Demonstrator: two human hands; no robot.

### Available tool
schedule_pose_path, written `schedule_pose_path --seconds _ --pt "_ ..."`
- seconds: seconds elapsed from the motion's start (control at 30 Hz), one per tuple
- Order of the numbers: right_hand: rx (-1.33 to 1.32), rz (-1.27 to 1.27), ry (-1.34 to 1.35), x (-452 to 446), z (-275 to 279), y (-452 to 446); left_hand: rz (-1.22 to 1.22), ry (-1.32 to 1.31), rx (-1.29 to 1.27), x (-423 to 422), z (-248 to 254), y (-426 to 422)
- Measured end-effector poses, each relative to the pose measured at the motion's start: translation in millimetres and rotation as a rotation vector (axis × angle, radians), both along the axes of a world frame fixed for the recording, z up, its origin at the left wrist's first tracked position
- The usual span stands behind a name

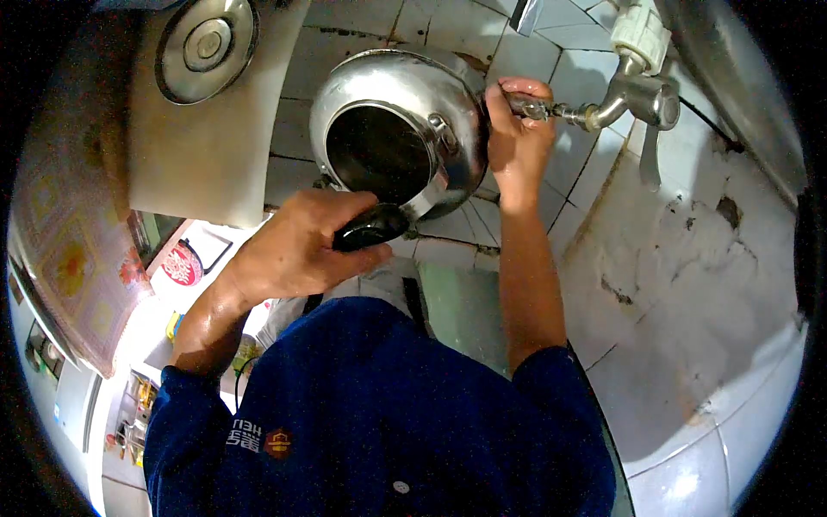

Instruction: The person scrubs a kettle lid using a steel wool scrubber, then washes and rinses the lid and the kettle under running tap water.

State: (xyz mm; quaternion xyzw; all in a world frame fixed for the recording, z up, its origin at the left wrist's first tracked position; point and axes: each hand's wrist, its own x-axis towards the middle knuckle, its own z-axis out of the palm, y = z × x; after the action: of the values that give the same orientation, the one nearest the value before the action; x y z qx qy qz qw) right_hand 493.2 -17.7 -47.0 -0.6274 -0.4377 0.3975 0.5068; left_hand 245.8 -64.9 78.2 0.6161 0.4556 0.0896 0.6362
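A shiny metal kettle (pixel 457 86) is tilted, its round opening facing me and its inside dark. My left hand (pixel 301 241) is wrapped round the kettle's black handle (pixel 372 227). On the kettle's right side, my right hand (pixel 521 146) is closed round its spout beside the tap outlet. The metal tap (pixel 650 99) comes from the wall at the upper right, its lever pointing down. Clear water shows at the small gap between the tap outlet and my right fingers.
A round metal lid (pixel 207 50) lies on a pale board (pixel 198 146) at the upper left. A patterned cloth (pixel 73 250) covers the surface at the far left. White tiles (pixel 672 345) with dark stains are on the right.
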Motion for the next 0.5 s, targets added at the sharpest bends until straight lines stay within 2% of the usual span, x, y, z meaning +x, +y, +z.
schedule_pose_path --seconds 0.13,0.23,0.3,0.4,0.5 --pt "-0.070 0.044 -0.091 -1.5 10.3 -2.1 0.027 -0.009 0.033 -3.8 3.8 -0.4" --pt "0.014 0.041 -0.054 -3.7 6.9 -2.1 0.010 -0.011 0.068 -9.5 -2.2 -5.9" --pt "-0.025 0.000 0.119 -6.0 15.4 -1.2 0.007 -0.027 0.111 -9.7 -4.3 -8.1" --pt "-0.065 0.053 0.001 -2.9 22.6 1.6 0.025 -0.028 0.134 -8.3 0.4 -5.9" --pt "-0.026 0.055 0.006 -3.4 21.7 3.0 0.022 -0.027 0.134 -9.5 2.2 -4.6"
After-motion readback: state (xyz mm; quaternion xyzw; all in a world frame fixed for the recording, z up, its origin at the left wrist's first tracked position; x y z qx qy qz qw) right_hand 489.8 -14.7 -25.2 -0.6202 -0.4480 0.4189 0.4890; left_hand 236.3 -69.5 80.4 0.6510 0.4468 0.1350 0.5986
